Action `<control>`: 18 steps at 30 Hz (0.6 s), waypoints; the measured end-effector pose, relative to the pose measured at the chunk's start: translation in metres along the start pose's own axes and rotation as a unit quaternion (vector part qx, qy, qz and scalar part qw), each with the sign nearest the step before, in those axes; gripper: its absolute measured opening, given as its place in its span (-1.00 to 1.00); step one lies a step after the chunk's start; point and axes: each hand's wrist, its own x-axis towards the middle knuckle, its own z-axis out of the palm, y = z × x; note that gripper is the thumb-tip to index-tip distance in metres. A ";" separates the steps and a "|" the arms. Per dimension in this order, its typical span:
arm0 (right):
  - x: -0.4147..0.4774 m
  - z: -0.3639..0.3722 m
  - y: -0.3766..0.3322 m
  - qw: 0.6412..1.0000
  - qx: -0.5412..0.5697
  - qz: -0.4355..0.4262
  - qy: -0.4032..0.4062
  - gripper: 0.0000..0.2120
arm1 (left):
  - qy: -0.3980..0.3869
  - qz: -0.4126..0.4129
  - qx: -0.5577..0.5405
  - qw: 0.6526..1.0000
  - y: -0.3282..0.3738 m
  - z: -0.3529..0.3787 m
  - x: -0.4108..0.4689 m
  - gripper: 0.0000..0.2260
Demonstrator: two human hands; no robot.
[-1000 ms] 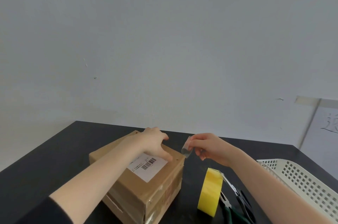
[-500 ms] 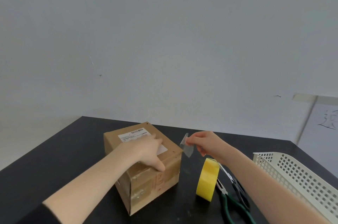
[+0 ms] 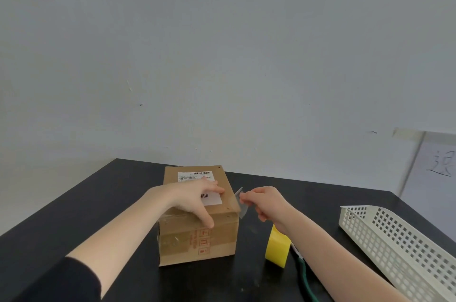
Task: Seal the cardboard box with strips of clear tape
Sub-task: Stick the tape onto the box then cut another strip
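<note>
A brown cardboard box [image 3: 217, 242] with a white barcode label stands on the black table [image 3: 74, 222]. My left hand [image 3: 197, 199] lies flat on its top, the thumb reaching down over the front edge. My right hand [image 3: 266, 203] pinches a short strip of clear tape [image 3: 240, 203] just beside the box's upper right edge. A yellow tape roll [image 3: 277, 248] stands on edge to the right of the box, partly behind my right forearm. Clear tape shows on the box's front left corner.
A white perforated plastic basket [image 3: 399, 250] sits at the right side of the table. Green-handled scissors [image 3: 304, 274] lie beside the tape roll, mostly hidden by my right arm. A pale wall rises behind the table's far edge.
My left hand has turned the box so its printed side faces me squarely. My right hand has carried the tape strip closer to the box's right edge.
</note>
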 end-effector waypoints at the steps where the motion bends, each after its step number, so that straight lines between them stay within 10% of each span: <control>1: 0.000 0.001 0.000 1.000 0.005 0.001 0.003 -0.81 | 0.027 0.006 -0.037 0.999 0.001 0.002 0.000 -0.28; 11: -0.009 0.011 -0.001 1.000 0.019 0.013 0.015 -0.81 | 0.232 0.068 -0.170 0.955 0.014 0.014 0.009 -0.93; 18: -0.018 0.016 0.000 0.999 0.003 0.011 0.034 -0.78 | 0.225 0.086 -0.186 0.952 0.018 0.014 0.012 -0.90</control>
